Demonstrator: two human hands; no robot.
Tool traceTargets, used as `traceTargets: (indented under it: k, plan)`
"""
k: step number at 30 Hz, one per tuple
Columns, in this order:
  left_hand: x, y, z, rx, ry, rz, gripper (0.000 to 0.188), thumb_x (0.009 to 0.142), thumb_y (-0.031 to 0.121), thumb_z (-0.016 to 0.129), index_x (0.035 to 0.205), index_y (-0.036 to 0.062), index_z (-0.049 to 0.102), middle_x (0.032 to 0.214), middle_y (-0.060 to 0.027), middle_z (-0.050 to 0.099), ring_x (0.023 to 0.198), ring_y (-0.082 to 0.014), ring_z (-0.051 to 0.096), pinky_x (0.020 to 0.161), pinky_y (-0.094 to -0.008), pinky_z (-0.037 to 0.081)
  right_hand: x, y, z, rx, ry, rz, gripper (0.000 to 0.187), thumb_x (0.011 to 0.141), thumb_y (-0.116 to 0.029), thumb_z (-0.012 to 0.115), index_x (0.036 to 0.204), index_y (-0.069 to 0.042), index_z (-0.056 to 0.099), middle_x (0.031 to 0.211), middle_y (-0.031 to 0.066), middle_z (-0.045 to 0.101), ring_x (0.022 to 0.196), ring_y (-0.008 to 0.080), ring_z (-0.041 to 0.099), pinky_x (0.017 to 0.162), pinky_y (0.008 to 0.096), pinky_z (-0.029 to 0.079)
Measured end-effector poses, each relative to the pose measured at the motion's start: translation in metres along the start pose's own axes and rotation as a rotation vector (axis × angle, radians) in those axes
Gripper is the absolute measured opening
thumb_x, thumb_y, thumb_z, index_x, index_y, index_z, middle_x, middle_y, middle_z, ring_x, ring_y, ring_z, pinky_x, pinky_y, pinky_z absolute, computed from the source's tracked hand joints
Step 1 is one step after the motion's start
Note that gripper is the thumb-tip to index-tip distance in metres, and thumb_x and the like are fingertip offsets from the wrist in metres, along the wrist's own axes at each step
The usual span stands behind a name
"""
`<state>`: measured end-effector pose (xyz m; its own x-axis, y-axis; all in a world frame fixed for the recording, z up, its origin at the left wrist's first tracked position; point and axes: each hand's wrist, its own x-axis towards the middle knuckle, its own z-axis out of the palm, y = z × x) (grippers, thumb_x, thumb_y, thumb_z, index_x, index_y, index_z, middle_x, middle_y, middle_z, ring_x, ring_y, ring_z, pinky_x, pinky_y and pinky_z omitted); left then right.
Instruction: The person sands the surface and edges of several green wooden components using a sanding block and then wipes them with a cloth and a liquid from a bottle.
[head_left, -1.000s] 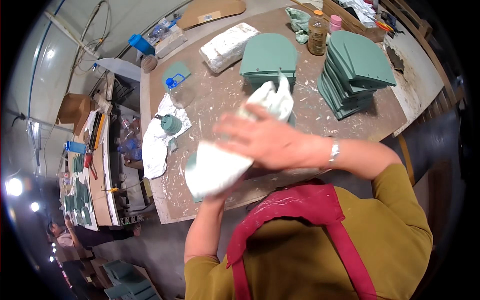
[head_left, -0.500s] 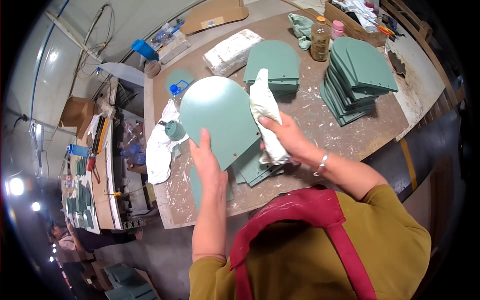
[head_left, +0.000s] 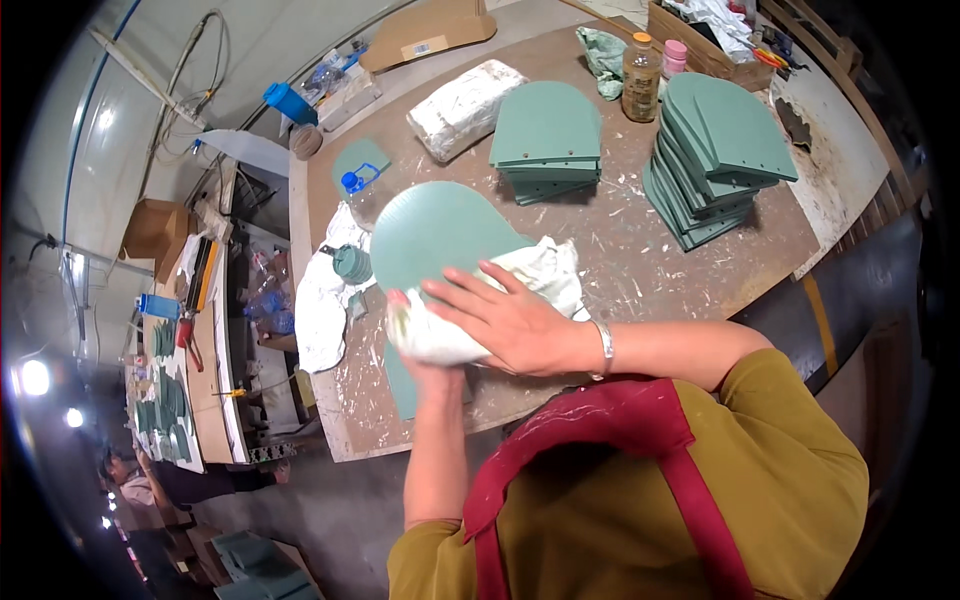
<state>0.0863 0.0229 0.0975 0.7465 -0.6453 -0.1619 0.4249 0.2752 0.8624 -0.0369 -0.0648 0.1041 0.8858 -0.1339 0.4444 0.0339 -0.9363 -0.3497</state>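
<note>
Cloth [head_left: 440, 336] now crosswise, panel [head_left: 435, 232] curve-end away

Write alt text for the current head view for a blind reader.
A person's right hand lies on a white cloth over a rounded green panel, the left hand partly hidden by the cloth. Beyond, two stacks of similar panels stand on a brown table.

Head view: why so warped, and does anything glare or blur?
In the head view, the fisheye lens bows the table; head view, far left, lamps glare white; head view, the cloth looks slightly blurred at its left end.
</note>
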Motion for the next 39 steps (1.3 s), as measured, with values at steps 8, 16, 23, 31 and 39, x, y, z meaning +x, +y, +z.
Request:
traceTargets:
  k: [8, 16, 23, 31, 39]
  plan:
    - [0.0, 0.006, -0.004, 0.214, -0.041, -0.083, 0.044, 0.102, 0.031, 0.041, 0.128, -0.0035, 0.048, 0.122, -0.0129, 0.057, 0.107, -0.0212, 0.058, 0.091, -0.0346, 0.048, -0.01, 0.073, -0.073, 0.166, 0.283, 0.415, 0.043, 0.079, -0.018, 0.066, 0.117, 0.001, 0.056, 0.107, 0.0192, 0.055, 0.097, 0.0383, 0.057, 0.083, 0.0405, 0.049]
    - [-0.025, -0.019, 0.019, 0.485, -0.181, 0.036, 0.038, 0.101, 0.025, 0.043, 0.127, -0.0033, 0.047, 0.113, -0.0117, 0.058, 0.1, -0.0159, 0.055, 0.088, -0.0296, 0.044, 0.031, 0.109, -0.027, -0.109, 0.366, 0.295, 0.013, 0.082, -0.006, 0.055, 0.095, -0.005, 0.055, 0.091, 0.0157, 0.056, 0.081, 0.0359, 0.06, 0.067, 0.0421, 0.051]
    - [-0.022, -0.006, -0.001, 0.662, -0.042, 0.047, 0.04, 0.101, 0.026, 0.043, 0.127, -0.0046, 0.048, 0.115, -0.0132, 0.058, 0.101, -0.0186, 0.055, 0.088, -0.0299, 0.044, 0.025, 0.062, -0.001, 0.101, 0.25, 0.161, 0.018, 0.075, -0.002, 0.056, 0.093, -0.004, 0.051, 0.09, 0.019, 0.055, 0.082, 0.0402, 0.058, 0.07, 0.0466, 0.049]
    - [-0.003, 0.041, -0.123, 0.549, 0.171, -0.022, 0.039, 0.099, 0.031, 0.047, 0.12, -0.0017, 0.052, 0.112, -0.0106, 0.058, 0.098, -0.0173, 0.056, 0.085, -0.0316, 0.046, -0.052, 0.146, -0.034, 0.87, 0.189, 0.878, 0.037, 0.096, -0.032, 0.055, 0.115, -0.001, 0.061, 0.097, 0.004, 0.067, 0.084, 0.0101, 0.06, 0.076, 0.0278, 0.049]
    - [0.01, 0.005, -0.214, 0.977, 0.225, -0.126, 0.043, 0.095, 0.031, 0.055, 0.118, -0.0048, 0.057, 0.107, -0.0153, 0.063, 0.1, -0.0213, 0.058, 0.089, -0.0328, 0.044, -0.07, 0.129, -0.053, 0.765, 0.176, 0.833, 0.036, 0.096, -0.031, 0.056, 0.117, -0.002, 0.06, 0.095, -0.001, 0.064, 0.085, 0.007, 0.057, 0.075, 0.0231, 0.046]
